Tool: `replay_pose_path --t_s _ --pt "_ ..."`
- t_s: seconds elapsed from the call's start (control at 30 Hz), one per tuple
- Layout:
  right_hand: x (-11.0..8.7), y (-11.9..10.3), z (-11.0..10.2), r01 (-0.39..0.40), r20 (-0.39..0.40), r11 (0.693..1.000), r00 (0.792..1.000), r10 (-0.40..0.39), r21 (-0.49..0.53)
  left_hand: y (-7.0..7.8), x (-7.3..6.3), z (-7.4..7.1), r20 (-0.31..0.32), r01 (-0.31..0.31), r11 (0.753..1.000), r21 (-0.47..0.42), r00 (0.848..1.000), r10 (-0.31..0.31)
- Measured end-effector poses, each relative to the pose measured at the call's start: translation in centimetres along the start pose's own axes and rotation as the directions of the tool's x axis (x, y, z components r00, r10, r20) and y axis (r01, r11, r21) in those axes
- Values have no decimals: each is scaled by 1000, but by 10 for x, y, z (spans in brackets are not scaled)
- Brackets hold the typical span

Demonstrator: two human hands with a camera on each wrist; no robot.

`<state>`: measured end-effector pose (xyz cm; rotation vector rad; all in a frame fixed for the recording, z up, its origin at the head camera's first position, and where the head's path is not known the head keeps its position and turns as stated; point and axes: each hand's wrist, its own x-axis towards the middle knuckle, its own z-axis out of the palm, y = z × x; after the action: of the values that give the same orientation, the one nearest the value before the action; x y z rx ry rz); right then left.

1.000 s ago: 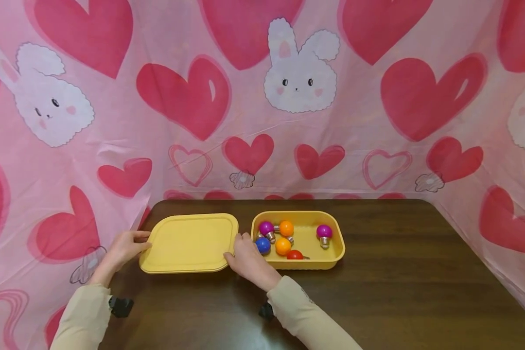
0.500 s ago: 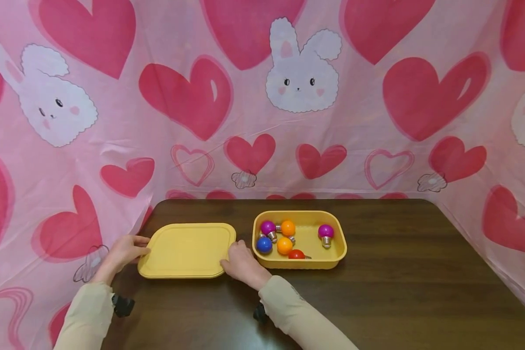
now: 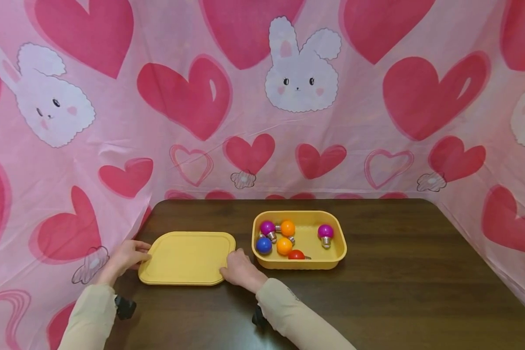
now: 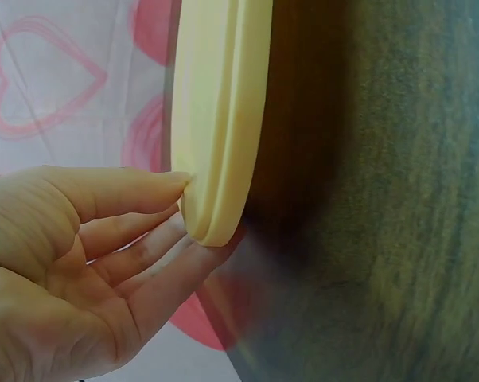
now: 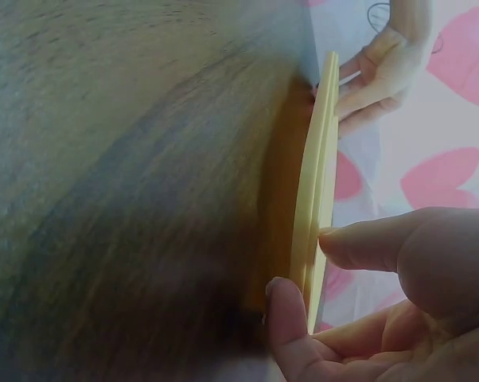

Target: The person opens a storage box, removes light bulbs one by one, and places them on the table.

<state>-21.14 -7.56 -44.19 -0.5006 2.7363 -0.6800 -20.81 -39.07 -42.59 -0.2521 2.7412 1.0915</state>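
A flat yellow lid [image 3: 185, 257] with rounded corners is held level, low over the left part of the table. My left hand [image 3: 129, 257] grips its left edge; in the left wrist view the thumb lies on top of the lid [image 4: 223, 119] and the fingers reach beneath. At the right edge my right hand [image 3: 241, 270] pinches it, thumb on the upper face and a fingertip under the rim in the right wrist view. Just right of that hand stands an uncovered yellow box [image 3: 306, 265] with several coloured bulbs inside.
In the box, purple [image 3: 268, 227], orange [image 3: 284, 246], blue [image 3: 264, 245] and red bulbs [image 3: 295, 254] cluster left; another purple bulb [image 3: 325, 231] lies right. The dark wooden table [image 3: 402, 272] meets a pink heart-print cloth [image 3: 358, 121] at its back and sides.
Both hands have brought the lid down and toward me, a little left of where it was beside the box. The box and bulbs have stayed in place.
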Motion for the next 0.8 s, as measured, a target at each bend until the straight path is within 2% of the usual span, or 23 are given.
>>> replay_pose_path --t_s 0.27,0.47,0.63,0.8 --pt "2 0 1 17 3 1000 1000 -17 -6 0 0 3 -48 6 999 31 999 -4" --pt "1 0 4 15 8 1000 1000 -15 11 0 0 5 -69 -11 991 130 997 20" --pt "1 -1 6 17 -7 1000 1000 -17 6 2 0 6 -93 -15 975 222 995 37" --pt "1 -2 8 6 -12 1000 1000 -6 4 3 0 8 -118 -28 962 271 991 62"
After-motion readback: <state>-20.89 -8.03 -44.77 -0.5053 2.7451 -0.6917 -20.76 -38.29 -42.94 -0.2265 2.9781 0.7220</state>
